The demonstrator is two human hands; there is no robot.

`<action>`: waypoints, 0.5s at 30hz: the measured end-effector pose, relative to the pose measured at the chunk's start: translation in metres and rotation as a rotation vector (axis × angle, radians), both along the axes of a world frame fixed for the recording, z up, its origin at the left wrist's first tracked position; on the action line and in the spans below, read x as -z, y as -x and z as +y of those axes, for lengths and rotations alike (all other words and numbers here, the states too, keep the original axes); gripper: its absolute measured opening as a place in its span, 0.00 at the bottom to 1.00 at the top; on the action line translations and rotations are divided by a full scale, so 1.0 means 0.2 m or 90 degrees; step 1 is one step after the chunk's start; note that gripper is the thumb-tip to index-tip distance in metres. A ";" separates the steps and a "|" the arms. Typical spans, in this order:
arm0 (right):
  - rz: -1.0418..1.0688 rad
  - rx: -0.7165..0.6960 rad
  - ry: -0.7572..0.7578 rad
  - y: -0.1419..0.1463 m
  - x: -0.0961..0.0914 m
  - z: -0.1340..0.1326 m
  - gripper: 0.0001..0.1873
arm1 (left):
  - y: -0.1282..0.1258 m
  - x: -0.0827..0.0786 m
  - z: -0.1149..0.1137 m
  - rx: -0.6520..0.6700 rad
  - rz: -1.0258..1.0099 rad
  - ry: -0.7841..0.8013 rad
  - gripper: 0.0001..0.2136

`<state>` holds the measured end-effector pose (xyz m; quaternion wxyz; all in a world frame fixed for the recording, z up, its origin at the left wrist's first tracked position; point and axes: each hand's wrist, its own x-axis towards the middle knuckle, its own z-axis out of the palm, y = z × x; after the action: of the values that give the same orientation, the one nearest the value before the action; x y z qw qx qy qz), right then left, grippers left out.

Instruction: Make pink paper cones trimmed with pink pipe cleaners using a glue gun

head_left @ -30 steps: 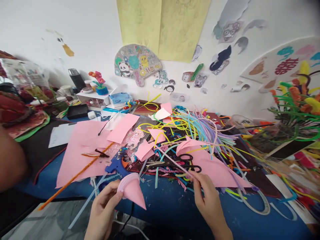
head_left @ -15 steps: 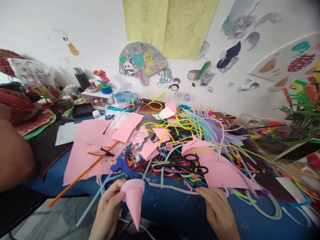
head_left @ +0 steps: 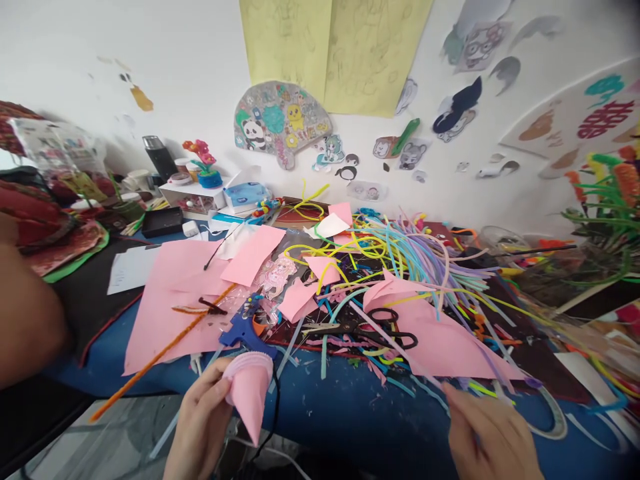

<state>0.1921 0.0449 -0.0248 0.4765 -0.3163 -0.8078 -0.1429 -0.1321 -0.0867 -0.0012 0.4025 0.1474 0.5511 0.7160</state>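
Observation:
My left hand (head_left: 200, 407) is closed on a pink paper cone (head_left: 250, 397), its tip pointing down. Lilac pipe cleaner (head_left: 249, 360) wraps the cone's wide rim. Off to the right, my right hand (head_left: 487, 427) pinches the end of a pale pink-lilac pipe cleaner (head_left: 395, 341), which slants up and left over the table, its far end apart from the cone. Just behind the cone lies a blue glue gun (head_left: 245, 327). Black-handled scissors (head_left: 363, 330) rest in the middle, partly beneath the slanting pipe cleaner.
Pink sheets (head_left: 165, 293) cover the table's left side, an orange pipe cleaner (head_left: 160, 353) across them. A heap of pastel pipe cleaners (head_left: 425, 247) fills the back right. Another person's arm (head_left: 30, 313) is at the left edge. A dark cable (head_left: 277, 407) hangs by the cone.
My right hand has moved right with the pipe cleaner, whose far end has swung from beside the cone to up over the scissors. The cone has shifted slightly left.

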 end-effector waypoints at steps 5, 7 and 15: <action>-0.152 0.002 0.193 0.10 0.00 0.20 0.17 | 0.01 0.01 -0.01 -0.009 0.054 0.032 0.13; -0.175 0.014 0.226 0.15 -0.01 0.23 0.16 | 0.02 0.00 -0.03 -0.025 0.063 0.046 0.13; -0.132 -0.168 0.359 0.67 -0.18 -0.01 0.16 | 0.03 -0.08 -0.08 -0.163 0.066 0.033 0.15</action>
<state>0.0590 0.0434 0.0104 0.2994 -0.3123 -0.8938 0.1179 -0.1378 -0.1033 0.0142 0.2824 0.1019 0.6035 0.7387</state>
